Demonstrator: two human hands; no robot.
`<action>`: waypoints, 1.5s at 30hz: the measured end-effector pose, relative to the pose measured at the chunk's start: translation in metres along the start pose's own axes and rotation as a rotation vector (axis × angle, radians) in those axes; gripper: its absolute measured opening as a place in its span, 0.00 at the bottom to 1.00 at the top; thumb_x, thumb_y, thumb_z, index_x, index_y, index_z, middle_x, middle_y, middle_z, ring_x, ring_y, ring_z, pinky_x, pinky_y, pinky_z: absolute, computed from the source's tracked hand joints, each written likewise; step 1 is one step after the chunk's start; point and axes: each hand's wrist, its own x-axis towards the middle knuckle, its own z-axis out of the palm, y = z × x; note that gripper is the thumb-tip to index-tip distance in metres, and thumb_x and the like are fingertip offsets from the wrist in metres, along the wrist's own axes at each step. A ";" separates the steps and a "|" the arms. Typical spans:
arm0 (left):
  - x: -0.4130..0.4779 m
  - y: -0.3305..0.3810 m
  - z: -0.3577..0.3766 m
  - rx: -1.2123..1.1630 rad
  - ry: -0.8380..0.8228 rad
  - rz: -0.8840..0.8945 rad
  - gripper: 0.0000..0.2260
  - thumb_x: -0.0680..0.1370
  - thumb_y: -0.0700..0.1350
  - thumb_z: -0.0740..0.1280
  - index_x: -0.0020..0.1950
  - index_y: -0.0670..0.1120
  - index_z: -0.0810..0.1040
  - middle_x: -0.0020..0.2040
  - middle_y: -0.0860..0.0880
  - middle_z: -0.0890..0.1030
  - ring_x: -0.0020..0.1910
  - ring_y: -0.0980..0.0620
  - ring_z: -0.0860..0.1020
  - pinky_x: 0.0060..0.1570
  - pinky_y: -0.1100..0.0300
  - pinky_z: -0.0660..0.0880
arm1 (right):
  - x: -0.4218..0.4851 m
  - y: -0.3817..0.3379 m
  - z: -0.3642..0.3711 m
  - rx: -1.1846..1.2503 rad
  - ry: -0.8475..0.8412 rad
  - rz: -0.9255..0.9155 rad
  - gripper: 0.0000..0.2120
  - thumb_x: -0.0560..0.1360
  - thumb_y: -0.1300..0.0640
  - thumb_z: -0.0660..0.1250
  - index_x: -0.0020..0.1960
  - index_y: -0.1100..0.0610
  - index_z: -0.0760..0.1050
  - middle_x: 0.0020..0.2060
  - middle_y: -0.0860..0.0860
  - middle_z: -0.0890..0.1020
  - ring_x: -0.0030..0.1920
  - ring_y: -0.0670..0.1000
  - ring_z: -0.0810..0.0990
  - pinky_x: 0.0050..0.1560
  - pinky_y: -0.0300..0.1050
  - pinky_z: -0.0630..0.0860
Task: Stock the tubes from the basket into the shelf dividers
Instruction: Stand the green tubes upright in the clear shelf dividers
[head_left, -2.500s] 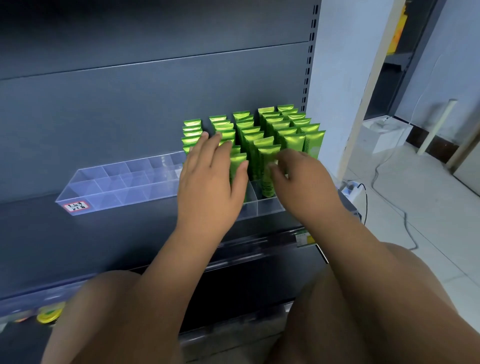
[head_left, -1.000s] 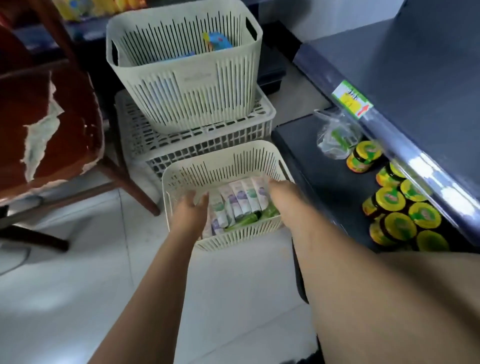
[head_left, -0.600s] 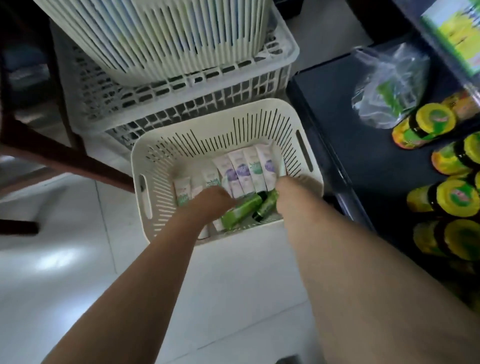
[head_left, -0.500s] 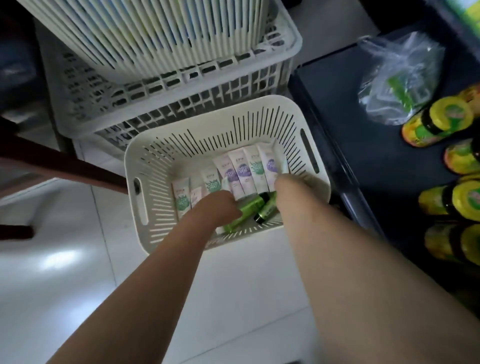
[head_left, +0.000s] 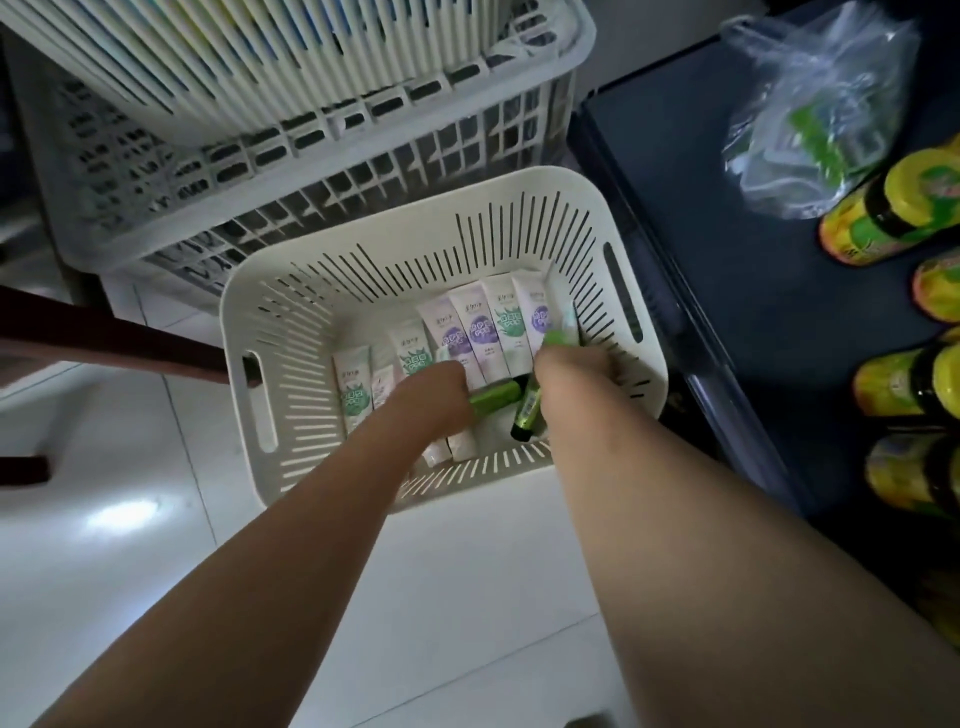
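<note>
Down in the basket (head_left: 270, 332) | right grip (head_left: 571, 369) wraps a green tube (head_left: 527, 410) | left grip (head_left: 436, 395) touches second tube (head_left: 493, 397), closed or not I cannot tell | tubes likely light, soft, slippery: hold the middle

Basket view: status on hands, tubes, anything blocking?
Both hands in the basket. Right hand grips capped green tube; left hand on second green tube, grip hidden. White tubes lie unpicked. Nothing blocking.
</note>
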 end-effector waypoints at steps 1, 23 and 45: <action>-0.003 -0.004 -0.003 -0.102 0.022 -0.012 0.05 0.75 0.43 0.71 0.48 0.45 0.78 0.47 0.47 0.80 0.43 0.49 0.80 0.41 0.55 0.78 | -0.002 0.000 0.000 0.033 -0.022 -0.023 0.14 0.79 0.64 0.65 0.64 0.64 0.75 0.57 0.56 0.81 0.58 0.57 0.81 0.49 0.43 0.74; -0.126 0.011 -0.070 -1.150 0.379 0.175 0.05 0.76 0.39 0.75 0.47 0.48 0.87 0.51 0.41 0.86 0.53 0.43 0.83 0.63 0.41 0.77 | -0.090 -0.008 -0.077 0.349 -0.440 -0.541 0.10 0.76 0.61 0.72 0.41 0.47 0.80 0.39 0.44 0.83 0.42 0.46 0.82 0.56 0.54 0.83; -0.292 0.180 -0.158 -1.092 0.360 0.775 0.09 0.80 0.38 0.70 0.54 0.31 0.79 0.49 0.33 0.84 0.46 0.43 0.85 0.51 0.48 0.83 | -0.252 0.007 -0.292 0.676 -0.423 -1.045 0.13 0.72 0.58 0.77 0.56 0.58 0.84 0.51 0.59 0.87 0.52 0.57 0.85 0.63 0.60 0.79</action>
